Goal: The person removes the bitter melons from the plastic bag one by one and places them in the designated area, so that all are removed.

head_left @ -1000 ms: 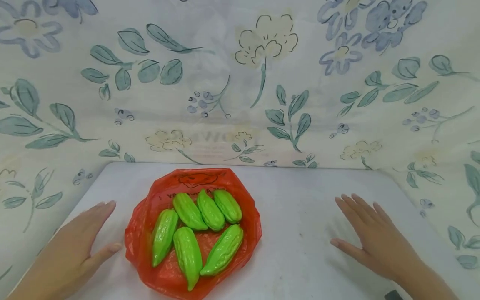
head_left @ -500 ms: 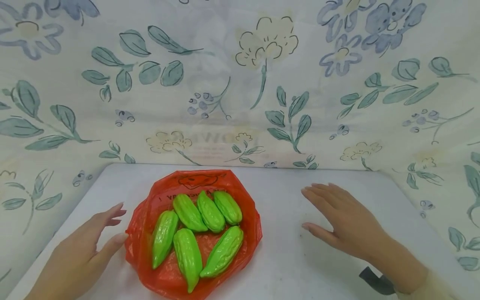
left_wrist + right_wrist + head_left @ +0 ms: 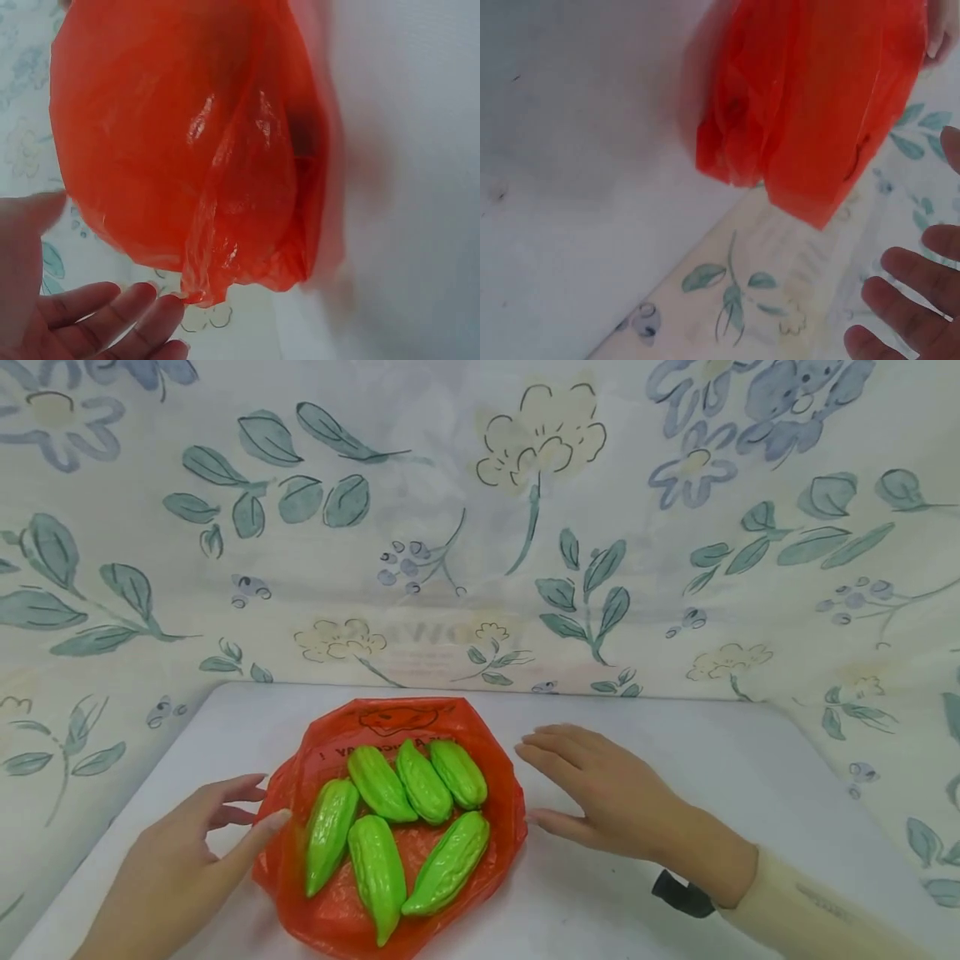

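Red bag (image 3: 405, 731) nearer table's (image 3: 592, 918) left edge contains six green gourds (image 3: 377, 868). Left grip (image 3: 176, 856) and right grip (image 3: 603, 785) alongside, loosely spread, holding nothing.

- In the head view we get bright, soft, fairly even light over the floral cloth (image 3: 442, 460) and white table (image 3: 675, 735).
- We see small white glints on the upper sides of the green gourds (image 3: 378, 868), consistent with light from above.
- Under the right hand (image 3: 611, 789) we find only a faint, soft-edged shadow.
- Our left wrist view is dimmer and hazy, with pale streaks of glare on the red bag (image 3: 498, 760) and a pinkish tint on the table beside it.
- Our right wrist view looks greyer; a broad, blurry shadow borders the bag, its saturated red swallows fine detail, and the fingers (image 3: 900, 309) look soft.
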`<move>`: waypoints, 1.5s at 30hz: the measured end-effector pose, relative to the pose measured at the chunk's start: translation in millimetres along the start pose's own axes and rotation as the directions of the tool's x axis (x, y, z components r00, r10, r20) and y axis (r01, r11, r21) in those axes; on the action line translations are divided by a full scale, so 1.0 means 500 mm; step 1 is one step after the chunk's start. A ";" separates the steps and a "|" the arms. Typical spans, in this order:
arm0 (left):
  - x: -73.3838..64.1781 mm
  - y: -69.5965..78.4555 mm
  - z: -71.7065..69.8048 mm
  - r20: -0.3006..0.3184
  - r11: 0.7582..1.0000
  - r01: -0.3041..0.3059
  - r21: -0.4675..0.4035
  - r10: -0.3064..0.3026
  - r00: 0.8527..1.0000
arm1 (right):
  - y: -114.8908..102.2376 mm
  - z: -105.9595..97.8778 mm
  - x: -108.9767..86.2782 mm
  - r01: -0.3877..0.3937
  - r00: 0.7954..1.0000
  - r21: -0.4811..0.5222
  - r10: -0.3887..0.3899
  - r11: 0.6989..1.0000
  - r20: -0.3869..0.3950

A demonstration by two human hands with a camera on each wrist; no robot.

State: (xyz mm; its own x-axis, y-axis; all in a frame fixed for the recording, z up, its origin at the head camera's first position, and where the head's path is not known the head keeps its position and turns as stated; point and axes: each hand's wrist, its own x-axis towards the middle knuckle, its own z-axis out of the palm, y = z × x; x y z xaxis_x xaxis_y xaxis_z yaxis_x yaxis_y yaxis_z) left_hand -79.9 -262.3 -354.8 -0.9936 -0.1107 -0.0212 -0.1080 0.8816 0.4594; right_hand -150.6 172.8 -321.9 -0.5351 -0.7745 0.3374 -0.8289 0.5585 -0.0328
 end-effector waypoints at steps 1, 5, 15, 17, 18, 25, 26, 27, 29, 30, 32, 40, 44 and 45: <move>-0.001 0.003 0.001 -0.003 1.000 0.010 -0.009 -0.010 1.000 | -0.003 0.003 0.007 0.004 1.000 0.013 -0.004 1.000 0.007; -0.005 0.011 0.001 -0.014 0.999 0.039 -0.027 -0.040 0.999 | -0.017 0.015 0.035 0.028 0.999 0.066 -0.031 0.997 0.037; -0.021 0.038 0.014 0.052 0.988 0.113 -0.106 -0.108 0.993 | -0.052 0.058 0.080 0.152 0.979 0.142 -0.168 0.978 0.111; -0.023 0.039 0.017 0.079 0.982 0.133 -0.135 -0.123 0.989 | -0.058 0.067 0.084 0.167 0.971 0.139 -0.187 0.976 0.149; -0.024 0.039 0.019 0.092 0.980 0.143 -0.142 -0.130 0.987 | -0.061 0.072 0.086 0.169 0.967 0.136 -0.191 0.976 0.171; -0.026 0.032 0.029 0.123 0.977 0.116 -0.176 -0.095 0.988 | -0.073 0.087 0.092 0.124 0.930 0.145 -0.166 0.982 0.329; -0.026 0.031 0.029 0.111 0.981 0.097 -0.171 -0.078 0.991 | -0.074 0.089 0.094 0.128 0.927 0.144 -0.170 0.981 0.335; -0.027 0.031 0.029 0.100 0.983 0.079 -0.167 -0.063 0.993 | -0.075 0.090 0.095 0.134 0.925 0.142 -0.175 0.981 0.337; -0.026 0.029 0.029 0.081 0.984 0.056 -0.167 -0.043 0.996 | -0.077 0.093 0.097 0.142 0.920 0.140 -0.183 0.980 0.345; -0.026 0.029 0.029 0.072 0.985 0.048 -0.167 -0.036 0.997 | -0.078 0.095 0.098 0.148 0.918 0.138 -0.188 0.979 0.348; -0.026 0.027 0.031 0.056 0.985 0.035 -0.169 -0.026 0.998 | -0.079 0.099 0.099 0.153 0.913 0.135 -0.192 0.979 0.359; -0.030 0.023 0.041 -0.005 0.986 -0.026 -0.164 0.026 1.000 | -0.085 0.117 0.100 0.184 0.914 0.059 -0.193 0.981 0.356; -0.029 0.023 0.040 0.011 0.988 -0.021 -0.153 0.023 1.000 | -0.087 0.122 0.100 0.187 0.918 0.038 -0.188 0.982 0.348; -0.029 0.023 0.039 0.011 0.988 -0.023 -0.150 0.025 1.000 | -0.087 0.122 0.100 0.185 0.918 0.039 -0.186 0.982 0.349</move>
State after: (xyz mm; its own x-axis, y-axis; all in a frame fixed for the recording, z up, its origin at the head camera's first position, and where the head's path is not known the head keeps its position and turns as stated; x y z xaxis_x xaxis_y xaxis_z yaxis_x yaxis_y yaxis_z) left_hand -67.6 -241.4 -366.6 -0.9963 -0.0838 -0.0200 -0.0795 0.8052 0.5877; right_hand -151.2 91.7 -361.1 -0.3938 -0.9191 -0.0124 -0.9191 0.3939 -0.0065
